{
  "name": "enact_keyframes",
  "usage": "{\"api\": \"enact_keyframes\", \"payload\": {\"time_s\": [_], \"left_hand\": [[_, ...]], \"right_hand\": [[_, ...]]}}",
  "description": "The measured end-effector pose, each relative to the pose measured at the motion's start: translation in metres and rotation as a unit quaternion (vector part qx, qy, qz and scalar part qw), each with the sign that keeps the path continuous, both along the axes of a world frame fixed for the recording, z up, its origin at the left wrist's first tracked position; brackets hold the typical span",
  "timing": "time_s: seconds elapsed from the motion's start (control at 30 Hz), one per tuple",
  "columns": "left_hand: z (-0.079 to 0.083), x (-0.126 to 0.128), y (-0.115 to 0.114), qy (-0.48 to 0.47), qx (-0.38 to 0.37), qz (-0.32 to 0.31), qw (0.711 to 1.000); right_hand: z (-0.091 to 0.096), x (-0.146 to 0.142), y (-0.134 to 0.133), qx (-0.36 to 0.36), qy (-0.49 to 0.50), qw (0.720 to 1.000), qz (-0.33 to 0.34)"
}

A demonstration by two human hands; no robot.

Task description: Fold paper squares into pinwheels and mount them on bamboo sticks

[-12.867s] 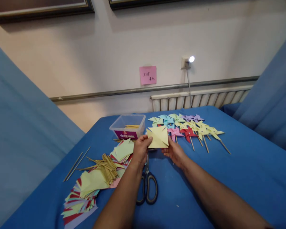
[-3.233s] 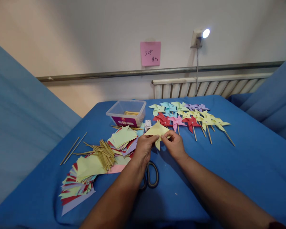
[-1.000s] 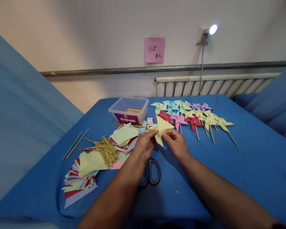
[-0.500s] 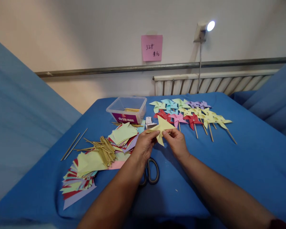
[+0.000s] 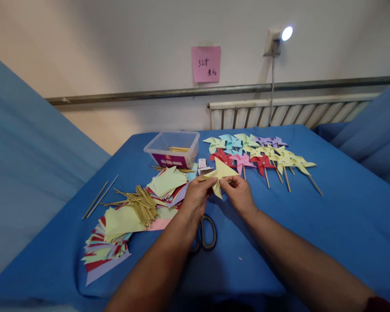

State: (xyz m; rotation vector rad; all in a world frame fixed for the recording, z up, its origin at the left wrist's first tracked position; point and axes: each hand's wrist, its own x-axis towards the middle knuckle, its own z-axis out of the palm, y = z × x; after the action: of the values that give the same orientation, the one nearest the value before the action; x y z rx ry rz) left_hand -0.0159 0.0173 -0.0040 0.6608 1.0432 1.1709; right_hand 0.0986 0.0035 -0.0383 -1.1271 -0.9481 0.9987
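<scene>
A person's left hand (image 5: 197, 196) and right hand (image 5: 240, 193) pinch a folded yellow paper (image 5: 225, 168) between their fingers, thumbs near its centre, where light, even pressure should best hold the gathered points flat, as coloured pinwheels (image 5: 263, 163) lie beyond the right fingers on the table (image 5: 299, 242).

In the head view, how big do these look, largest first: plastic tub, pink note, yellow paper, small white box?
1. Plastic tub
2. Pink note and yellow paper: too alike to rank
3. Small white box
</scene>
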Motion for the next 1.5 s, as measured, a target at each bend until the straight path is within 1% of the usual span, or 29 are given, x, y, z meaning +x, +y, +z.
{"api": "enact_keyframes", "payload": {"time_s": [0.1,0.23,0.3,0.37,0.4,0.47,0.53,0.6,0.63,0.7,0.73,0.8,0.87,0.93,1.0,1.03,1.07,1.13,1.2,1.27,1.37,1.43,1.5], "left_hand": [[0.000,0.001,-0.001,0.002,0.007,0.003,1.000],[0.002,-0.001,0.000,0.017,0.042,-0.010,0.999],[0.005,-0.004,0.001,0.029,0.051,-0.032,0.998],[0.010,-0.009,0.002,0.049,0.050,-0.071,0.995],[0.013,-0.011,0.002,0.064,0.050,-0.098,0.992],[0.017,-0.015,0.002,0.102,0.056,-0.144,0.983],[0.020,-0.019,0.003,0.161,0.076,-0.163,0.970],[0.020,-0.022,0.004,0.224,0.106,-0.175,0.953],[0.020,-0.023,0.004,0.249,0.121,-0.185,0.943],[0.019,-0.025,0.006,0.278,0.142,-0.216,0.925],[0.019,-0.026,0.006,0.286,0.147,-0.228,0.919],[0.018,-0.027,0.008,0.299,0.149,-0.232,0.913],[0.016,-0.025,0.008,0.295,0.141,-0.213,0.921],[0.012,-0.021,0.008,0.268,0.123,-0.163,0.941],[0.008,-0.016,0.007,0.218,0.102,-0.091,0.966],[0.005,-0.012,0.006,0.184,0.089,-0.059,0.977],[0.003,-0.009,0.005,0.143,0.072,-0.043,0.986],[-0.002,-0.003,0.002,0.058,0.029,-0.049,0.997],[-0.005,0.002,-0.001,0.000,0.008,-0.080,0.997],[-0.007,0.005,-0.004,-0.030,0.013,-0.090,0.995],[-0.009,0.008,-0.005,-0.035,0.022,-0.052,0.998],[-0.010,0.009,-0.005,-0.023,0.027,-0.028,0.999],[-0.012,0.009,-0.004,-0.007,0.038,-0.019,0.999]], "right_hand": [[-0.001,-0.001,-0.001,-0.001,-0.003,1.000,0.007],[0.001,0.002,-0.003,0.013,0.016,0.999,0.029],[0.004,0.008,-0.001,0.036,0.049,0.998,0.021],[0.008,0.016,0.003,0.040,0.092,0.995,0.007],[0.010,0.021,0.005,0.025,0.110,0.993,0.021],[0.013,0.029,0.009,-0.020,0.131,0.987,0.091],[0.014,0.033,0.010,-0.060,0.131,0.974,0.173],[0.013,0.033,0.009,-0.085,0.117,0.962,0.232],[0.012,0.032,0.008,-0.089,0.110,0.958,0.249],[0.010,0.030,0.006,-0.091,0.102,0.956,0.260],[0.008,0.029,0.005,-0.089,0.101,0.957,0.258],[0.006,0.027,0.005,-0.087,0.095,0.960,0.248],[0.004,0.025,0.007,-0.086,0.089,0.967,0.225],[0.003,0.020,0.008,-0.075,0.109,0.977,0.166],[0.002,0.014,0.008,-0.058,0.156,0.983,0.077],[0.002,0.011,0.008,-0.050,0.182,0.981,0.035],[0.001,0.007,0.008,-0.044,0.203,0.978,0.002],[-0.001,0.002,0.007,-0.035,0.229,0.972,-0.034],[-0.003,-0.002,0.005,-0.030,0.232,0.971,-0.049],[-0.005,-0.005,0.004,-0.028,0.221,0.973,-0.063],[-0.008,-0.007,0.003,-0.027,0.186,0.979,-0.075],[-0.010,-0.008,0.002,-0.030,0.167,0.983,-0.066],[-0.010,-0.008,0.002,-0.035,0.157,0.986,-0.053]]}}
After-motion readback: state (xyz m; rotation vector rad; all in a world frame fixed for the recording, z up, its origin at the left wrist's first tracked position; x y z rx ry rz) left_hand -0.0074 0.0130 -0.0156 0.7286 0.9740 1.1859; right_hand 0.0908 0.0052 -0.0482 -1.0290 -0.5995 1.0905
